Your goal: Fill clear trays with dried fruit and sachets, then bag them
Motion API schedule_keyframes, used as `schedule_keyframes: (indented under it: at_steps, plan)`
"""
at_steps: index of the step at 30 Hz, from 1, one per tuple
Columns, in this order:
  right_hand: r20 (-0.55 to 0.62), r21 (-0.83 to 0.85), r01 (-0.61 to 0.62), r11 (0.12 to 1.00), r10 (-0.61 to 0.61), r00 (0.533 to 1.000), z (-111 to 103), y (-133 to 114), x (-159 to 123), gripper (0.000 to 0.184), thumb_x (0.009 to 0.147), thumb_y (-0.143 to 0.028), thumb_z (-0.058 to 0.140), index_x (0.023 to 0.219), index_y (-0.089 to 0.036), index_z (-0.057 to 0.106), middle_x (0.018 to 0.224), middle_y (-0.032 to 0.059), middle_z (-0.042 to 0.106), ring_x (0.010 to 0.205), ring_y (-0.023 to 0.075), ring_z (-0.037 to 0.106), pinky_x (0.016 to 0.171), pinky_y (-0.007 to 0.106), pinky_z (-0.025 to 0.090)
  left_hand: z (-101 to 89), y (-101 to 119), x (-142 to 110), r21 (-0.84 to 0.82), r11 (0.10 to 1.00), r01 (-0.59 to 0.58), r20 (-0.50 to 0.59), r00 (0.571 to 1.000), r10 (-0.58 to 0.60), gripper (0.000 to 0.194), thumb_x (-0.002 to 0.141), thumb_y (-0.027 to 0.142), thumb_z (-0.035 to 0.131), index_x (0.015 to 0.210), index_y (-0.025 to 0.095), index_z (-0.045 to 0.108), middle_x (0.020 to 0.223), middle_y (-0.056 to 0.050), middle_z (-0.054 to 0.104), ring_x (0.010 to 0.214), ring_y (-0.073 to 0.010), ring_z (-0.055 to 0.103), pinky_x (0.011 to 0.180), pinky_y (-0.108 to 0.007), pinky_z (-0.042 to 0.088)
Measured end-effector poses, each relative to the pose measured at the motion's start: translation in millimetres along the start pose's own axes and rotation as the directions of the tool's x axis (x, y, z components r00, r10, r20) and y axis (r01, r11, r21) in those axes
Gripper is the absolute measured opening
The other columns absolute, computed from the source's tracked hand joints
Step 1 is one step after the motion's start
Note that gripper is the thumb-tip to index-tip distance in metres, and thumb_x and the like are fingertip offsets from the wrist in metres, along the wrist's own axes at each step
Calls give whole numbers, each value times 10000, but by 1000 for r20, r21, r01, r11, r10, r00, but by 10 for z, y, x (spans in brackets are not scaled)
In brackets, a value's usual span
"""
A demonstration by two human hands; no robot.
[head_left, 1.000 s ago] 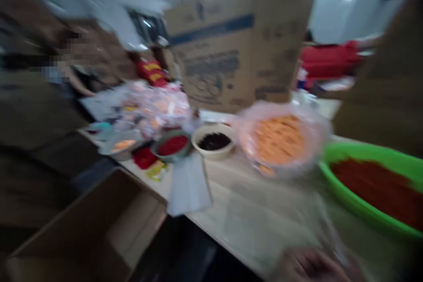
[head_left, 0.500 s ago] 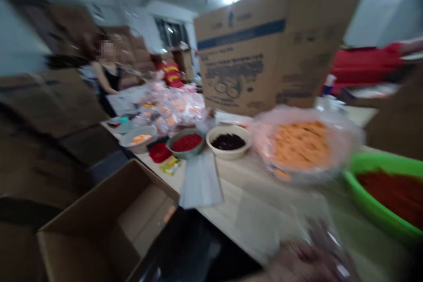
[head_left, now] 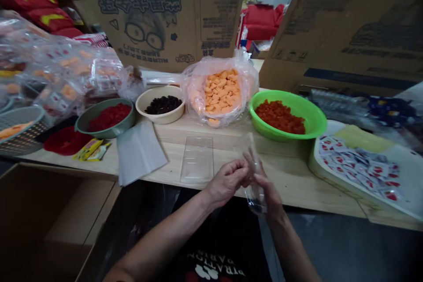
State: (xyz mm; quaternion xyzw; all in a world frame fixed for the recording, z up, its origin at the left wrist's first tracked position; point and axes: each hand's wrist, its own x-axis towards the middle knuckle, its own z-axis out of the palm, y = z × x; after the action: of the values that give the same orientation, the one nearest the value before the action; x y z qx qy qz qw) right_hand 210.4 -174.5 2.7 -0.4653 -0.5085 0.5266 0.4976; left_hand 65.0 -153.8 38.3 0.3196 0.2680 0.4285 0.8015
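My right hand [head_left: 270, 191] is closed around a clear plastic tray [head_left: 255, 202], held on edge above the table; whether it is one tray or a nested stack, I cannot tell. Against the tray's left side, my left hand [head_left: 228, 179] is closed with curled fingers, pinching at its edge; the fingertips are partly hidden. Another clear tray [head_left: 197, 161] lies flat on the table left of my hands. Beyond them are a plastic bag of orange pieces [head_left: 222, 92], a green basin of red-orange pieces [head_left: 287, 114] and a cream bowl of dark pieces [head_left: 160, 105].
Left on the table [head_left: 172, 154] lie flat clear bags [head_left: 140, 152], yellow sachets [head_left: 90, 150], a grey-green bowl [head_left: 105, 116] and a basket [head_left: 23, 128]. A white bin of small packets [head_left: 366, 163] stands right. Cardboard boxes [head_left: 158, 13] rise behind; an open carton [head_left: 59, 211] is lower left.
My view has swung right and down, bringing both hands and the white bin into sight. The tray near my hand is now raised between both hands.
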Motion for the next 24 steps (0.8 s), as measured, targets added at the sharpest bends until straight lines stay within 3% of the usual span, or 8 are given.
schedule_keyframes:
  at_steps: [2,4,7,10,15,20,24]
  plan:
    - [-63,23,-76,997,77,995,-128,-9,30,770,904,-529,366,1623,-313,195,1663,35,276,1505,323,299,1113,569,393,-53,-33,50,-6,1000,1,-74,997,-2,472,655,482,880,761,143,570,642,37,499,611,-78,438,626,-229,347]
    - [-107,-31,-115,993,111,988,-216,-20,93,811,883,-564,396,1624,-303,194,1670,47,254,1497,352,304,1085,592,413,-92,-53,92,-6,999,32,-144,989,-32,490,621,486,902,767,131,597,668,21,539,622,-83,477,614,-228,362]
    - [-52,-169,-61,984,53,997,-194,-32,181,831,856,-583,513,1599,-281,298,1680,20,221,1531,328,222,1220,557,242,-75,-63,143,-82,993,80,-82,993,-87,517,632,502,902,850,95,670,769,-30,631,679,-101,565,630,-229,409]
    - [31,-115,9,993,-6,999,-39,-30,181,746,923,-577,472,1593,-286,317,1676,-14,230,1558,248,150,1275,470,111,-7,-64,189,-214,975,67,-68,994,-84,495,579,424,953,830,86,693,739,-22,648,652,-89,581,639,-219,433]
    - [58,78,1,997,-6,998,150,-31,96,668,970,-556,412,1583,-302,335,1663,-23,267,1557,215,155,1281,447,87,4,-65,204,-322,945,58,-129,986,-104,449,518,301,990,792,79,713,683,-1,636,592,-62,557,601,-194,427]
    - [60,88,-14,996,9,998,202,-6,108,677,953,-579,450,1571,-319,358,1652,-14,301,1550,234,188,1279,470,89,-29,-55,158,-317,948,21,-151,986,-72,420,540,282,977,809,77,728,676,-7,632,573,-59,529,577,-197,397]
    - [65,109,1,994,-8,998,223,22,128,670,940,-574,482,1549,-307,399,1634,-11,345,1554,226,169,1280,458,110,-27,-21,136,-221,975,-13,-187,982,-29,427,556,337,961,799,83,718,648,2,604,562,-64,500,570,-209,357]
